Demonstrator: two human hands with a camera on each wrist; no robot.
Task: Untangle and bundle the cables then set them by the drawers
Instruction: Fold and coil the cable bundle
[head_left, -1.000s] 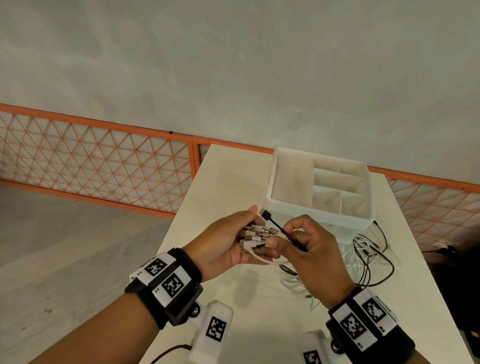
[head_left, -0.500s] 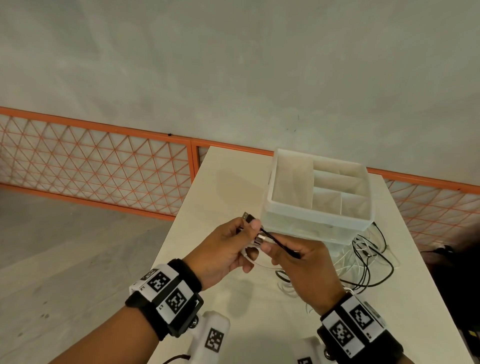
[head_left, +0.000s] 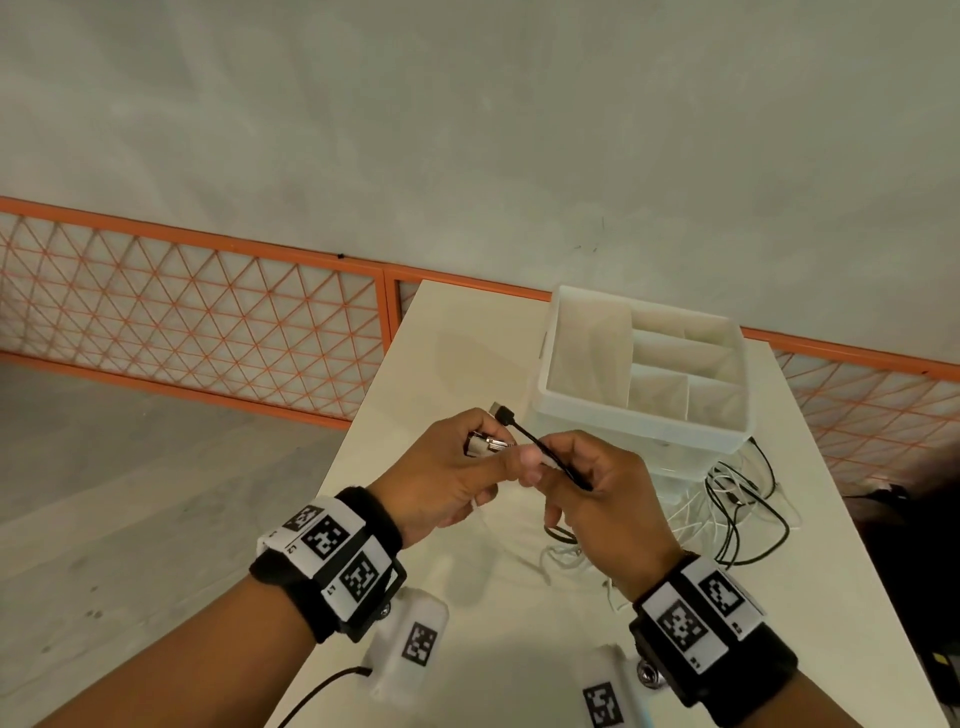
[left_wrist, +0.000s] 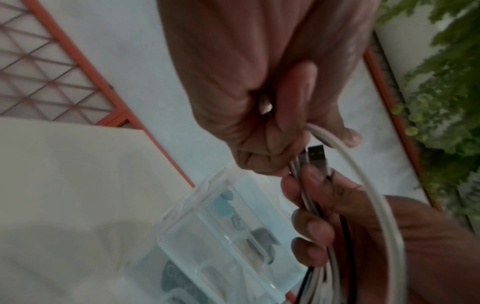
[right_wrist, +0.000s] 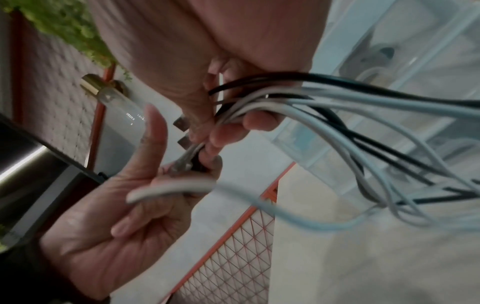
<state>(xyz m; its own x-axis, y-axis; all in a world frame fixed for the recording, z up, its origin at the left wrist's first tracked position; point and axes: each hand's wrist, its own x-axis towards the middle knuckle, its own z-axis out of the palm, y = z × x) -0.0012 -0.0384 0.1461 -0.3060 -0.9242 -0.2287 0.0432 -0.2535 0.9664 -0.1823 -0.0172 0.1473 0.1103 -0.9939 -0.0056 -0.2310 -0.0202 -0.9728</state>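
Cable ends, being gathered.
You are pinching plugs (head_left: 488, 446) in left hand (head_left: 447, 478); right hand (head_left: 597, 488) gripping black cable (head_left: 550, 457) toward 3 o'clock; keep ends level.

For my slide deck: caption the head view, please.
Both hands gather cable plugs beside white drawers.

Orange mesh fence (head_left: 192, 332), grey wall, green foliage (left_wrist: 441, 92).

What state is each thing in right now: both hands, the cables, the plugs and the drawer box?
Left hand: grips the gathered plugs.
Right hand: pinches a black cable.
Plugs: bunched together, held above the table.
Black cable: plug end raised past the left fingers.
Loose cables: tangled on the table.
Drawer box: upright, top tray open.
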